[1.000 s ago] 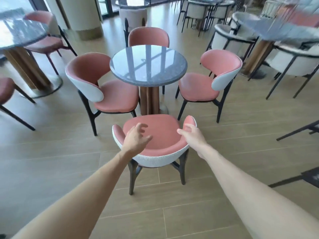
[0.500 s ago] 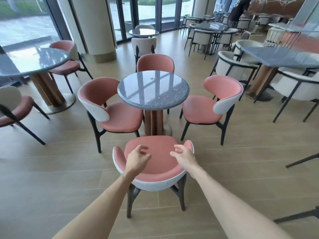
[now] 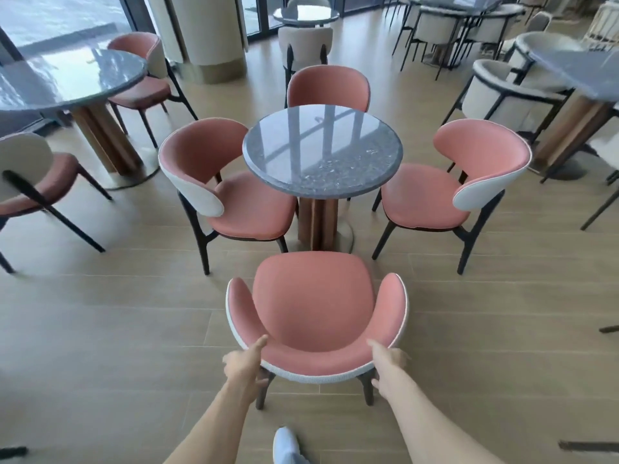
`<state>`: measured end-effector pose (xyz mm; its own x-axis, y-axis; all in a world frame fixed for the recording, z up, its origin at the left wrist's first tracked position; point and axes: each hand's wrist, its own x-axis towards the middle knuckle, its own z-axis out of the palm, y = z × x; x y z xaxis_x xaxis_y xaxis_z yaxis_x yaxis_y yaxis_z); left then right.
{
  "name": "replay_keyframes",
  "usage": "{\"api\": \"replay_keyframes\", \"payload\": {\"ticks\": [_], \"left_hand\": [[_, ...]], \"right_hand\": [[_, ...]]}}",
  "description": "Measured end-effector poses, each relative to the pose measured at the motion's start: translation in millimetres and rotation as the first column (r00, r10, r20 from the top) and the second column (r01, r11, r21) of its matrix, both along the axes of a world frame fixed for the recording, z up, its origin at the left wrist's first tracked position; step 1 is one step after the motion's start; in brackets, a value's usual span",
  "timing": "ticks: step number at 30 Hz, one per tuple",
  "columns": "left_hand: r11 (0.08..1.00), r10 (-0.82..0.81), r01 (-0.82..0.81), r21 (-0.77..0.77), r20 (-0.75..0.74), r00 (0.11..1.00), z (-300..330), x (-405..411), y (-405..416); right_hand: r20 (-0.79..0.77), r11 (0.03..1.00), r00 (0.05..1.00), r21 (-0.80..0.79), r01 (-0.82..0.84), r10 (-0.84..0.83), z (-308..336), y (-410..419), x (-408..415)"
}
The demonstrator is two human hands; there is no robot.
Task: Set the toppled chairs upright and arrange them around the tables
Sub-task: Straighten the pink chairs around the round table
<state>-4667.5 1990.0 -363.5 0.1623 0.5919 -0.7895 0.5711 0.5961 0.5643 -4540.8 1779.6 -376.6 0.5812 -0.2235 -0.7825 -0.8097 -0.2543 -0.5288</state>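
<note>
A pink chair (image 3: 315, 306) with a white outer shell stands upright right in front of me, its seat facing the round grey table (image 3: 323, 150). My left hand (image 3: 244, 363) grips the left part of its backrest rim, thumb on the pink inner side and fingers behind. On the right part of the rim my right hand (image 3: 388, 363) holds the same way. Three more pink chairs stand upright around the table: left chair (image 3: 234, 202), right chair (image 3: 445, 192), far chair (image 3: 330, 87).
Another grey table (image 3: 67, 78) with pink chairs stands at the left, one chair (image 3: 30, 182) close by. White chairs (image 3: 502, 92) and a table (image 3: 582, 75) fill the right. My shoe (image 3: 284, 447) shows below. Dark chair legs (image 3: 589, 445) lie at the right edge.
Both hands drew back from over the seat to the backrest rim and took hold of it. The view pulled back from the table.
</note>
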Motion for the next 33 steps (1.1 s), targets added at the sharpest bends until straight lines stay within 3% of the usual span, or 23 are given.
{"api": "replay_keyframes", "payload": {"ticks": [4,10,17,33], "left_hand": [[0.966,0.078,-0.082,-0.246,-0.025,0.997,-43.1,17.5,22.8],[0.931,0.229,-0.223,-0.290,-0.016,0.973,-79.2,38.8,24.0],[0.928,0.253,-0.266,-0.260,-0.081,0.964,-96.3,53.1,25.0],[0.952,0.253,-0.239,-0.191,0.054,0.966,-111.4,179.0,41.6]], "right_hand": [[-0.235,0.961,0.961,0.197,0.196,-0.148,-40.1,4.7,5.4],[-0.381,0.877,0.898,0.324,0.355,-0.222,-75.2,16.9,7.4],[-0.315,0.889,0.894,0.230,0.397,-0.318,-90.5,11.1,20.6],[-0.188,0.879,0.932,0.317,0.356,-0.310,-91.6,27.9,152.5]]}}
